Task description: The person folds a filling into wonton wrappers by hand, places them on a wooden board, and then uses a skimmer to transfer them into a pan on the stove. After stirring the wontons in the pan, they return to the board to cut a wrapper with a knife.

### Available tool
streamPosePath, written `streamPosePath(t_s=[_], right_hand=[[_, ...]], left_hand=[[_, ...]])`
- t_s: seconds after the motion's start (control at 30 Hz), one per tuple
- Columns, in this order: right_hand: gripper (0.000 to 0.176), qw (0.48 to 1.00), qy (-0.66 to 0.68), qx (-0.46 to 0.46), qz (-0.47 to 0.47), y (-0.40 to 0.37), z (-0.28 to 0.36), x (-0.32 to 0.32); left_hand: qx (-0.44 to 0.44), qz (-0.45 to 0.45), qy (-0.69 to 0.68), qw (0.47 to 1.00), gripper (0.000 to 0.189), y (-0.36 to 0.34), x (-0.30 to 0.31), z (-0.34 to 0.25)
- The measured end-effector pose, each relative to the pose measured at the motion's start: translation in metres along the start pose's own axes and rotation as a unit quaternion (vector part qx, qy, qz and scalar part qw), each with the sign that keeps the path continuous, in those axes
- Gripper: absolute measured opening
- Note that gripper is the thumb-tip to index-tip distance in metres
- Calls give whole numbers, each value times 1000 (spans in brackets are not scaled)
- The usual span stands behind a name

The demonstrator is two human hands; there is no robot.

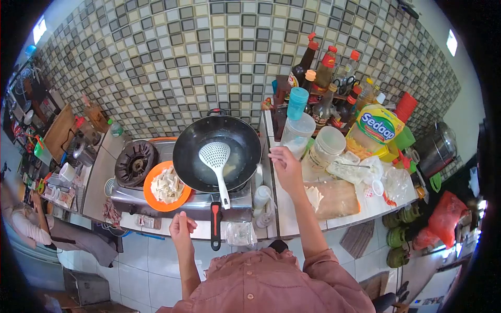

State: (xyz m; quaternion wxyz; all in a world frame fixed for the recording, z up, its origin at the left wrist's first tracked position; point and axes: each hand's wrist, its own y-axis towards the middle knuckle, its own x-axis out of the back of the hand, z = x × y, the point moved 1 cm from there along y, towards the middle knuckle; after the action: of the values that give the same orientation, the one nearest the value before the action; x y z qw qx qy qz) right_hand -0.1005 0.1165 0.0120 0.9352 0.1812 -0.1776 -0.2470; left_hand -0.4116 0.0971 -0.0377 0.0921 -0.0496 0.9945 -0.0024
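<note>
My left hand point(182, 229) hovers in front of the stove, below the orange plate point(148, 194), its fingers loosely curled, slightly apart and holding nothing that I can see. That plate carries a heap of pale, folded pieces, perhaps dough. My right hand point(285, 166) is raised over the right counter near the clear jars, fingers partly spread, with nothing visible in them. Between my hands, a black wok point(188, 151) stands on the stove, with clear liquid in its bottom. A white slotted skimmer point(214, 155) lies in it, its handle over the near rim.
Right of the wok are a clear jar point(327, 148), sauce bottles point(323, 73), a Sedaap packet point(377, 125) and a cutting board point(336, 199) with pale strips. The wok's handle point(215, 229) juts toward me. Another person point(36, 227) is at the far left.
</note>
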Motion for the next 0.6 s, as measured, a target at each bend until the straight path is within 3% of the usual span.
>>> streamPosePath(t_s=[0.07,0.27,0.33,0.5,0.6], right_hand=[[24,996,88,0,-2,-6,-2,-9],[21,998,-25,-3,-49,-43,-10,29],[20,993,39,-62,-94,-59,0,43],[17,990,15,-86,-113,-92,6,61],[17,986,2,-130,-101,-113,1,59]], left_hand=[[15,-17,-2,1000,30,6,19,27],[144,5,60,988,22,-6,66,95],[209,46,146,966,20,-19,68,107],[285,167,214,919,20,-38,75,167],[298,247,187,903,23,-50,51,178]])
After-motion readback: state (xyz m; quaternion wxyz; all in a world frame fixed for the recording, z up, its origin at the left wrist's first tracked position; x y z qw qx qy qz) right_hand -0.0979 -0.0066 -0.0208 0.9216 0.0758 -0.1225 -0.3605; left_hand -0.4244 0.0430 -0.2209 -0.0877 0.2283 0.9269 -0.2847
